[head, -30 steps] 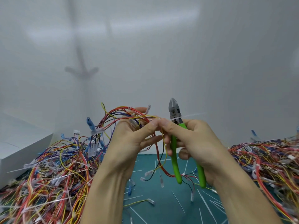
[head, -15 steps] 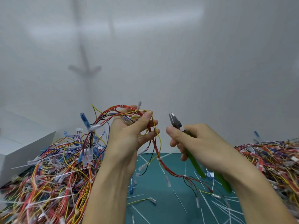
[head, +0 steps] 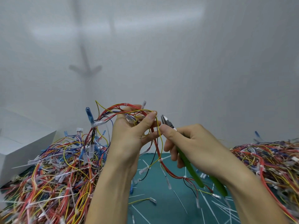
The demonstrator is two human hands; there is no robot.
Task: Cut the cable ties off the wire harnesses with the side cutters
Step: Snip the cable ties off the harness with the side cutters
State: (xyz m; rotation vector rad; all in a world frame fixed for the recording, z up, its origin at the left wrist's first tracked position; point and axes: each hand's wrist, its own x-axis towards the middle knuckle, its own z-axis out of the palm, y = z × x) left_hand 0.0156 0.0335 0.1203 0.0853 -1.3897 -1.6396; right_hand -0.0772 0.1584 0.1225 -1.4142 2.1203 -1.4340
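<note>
Through the head camera I see two bare hands raised close together above a teal cutting mat (head: 161,207), nearly touching at the fingertips. The left hand (head: 129,135) grips a wire harness (head: 113,113) of red, yellow and black strands, its thumb pressing the bundle against curled fingers; loose ends trail down to the mat. The right hand (head: 194,146) is wrapped around the green handles of the side cutters (head: 166,121), whose steel nose points up and left, just beside the left thumb and the yellow strand but not on any wire. I cannot tell whether the blades are parted.

A white cable tie (head: 125,104) binds the red wires at the top of the loop, and a lower tie (head: 160,160) sits on the hanging strands. Tangled harnesses are heaped on the left (head: 56,175) and on the right (head: 267,159). Clipped tie strips (head: 215,206) litter the mat.

I judge this to be the search for the next tie. The next move calls for turning the bundle to expose a tie, then slipping one blade under the plastic only, clear of the insulation and the thumb
</note>
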